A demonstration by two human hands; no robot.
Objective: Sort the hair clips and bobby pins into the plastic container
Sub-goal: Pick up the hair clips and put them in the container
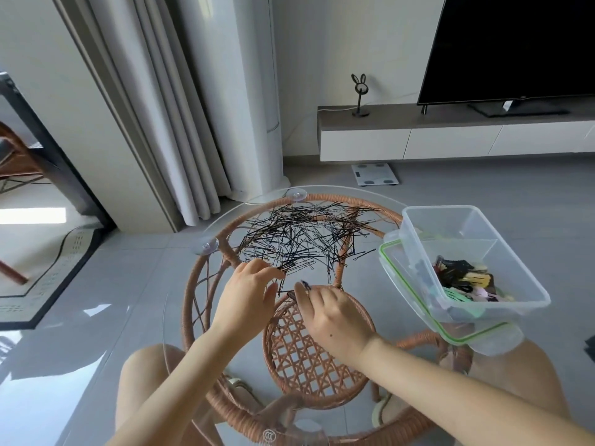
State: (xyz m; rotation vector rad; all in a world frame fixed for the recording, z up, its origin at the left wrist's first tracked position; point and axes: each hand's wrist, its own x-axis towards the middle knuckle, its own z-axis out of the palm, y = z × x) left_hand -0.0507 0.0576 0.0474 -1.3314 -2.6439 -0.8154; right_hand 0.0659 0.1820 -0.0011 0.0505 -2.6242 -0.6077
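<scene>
- Gathering bobby pins from the pile's near edge: my left hand pinches a few between thumb and fingers. My right hand curls its fingertips at the same spot, but I cannot tell if it grips.
- I'd square the pins into one flat bundle before lifting, so none snag the tangle.
- Plastic container stands at the right on its lid, with hair clips in the near compartment.
- Glass tabletop over a rattan frame; grey tiled floor, curtain and television beyond.

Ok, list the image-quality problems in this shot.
Head view: wide-angle distortion bows the curtain and TV edges; bright glare lies on the floor at left; soft reflections streak the glass tabletop; the bobby pins look sharp.
</scene>
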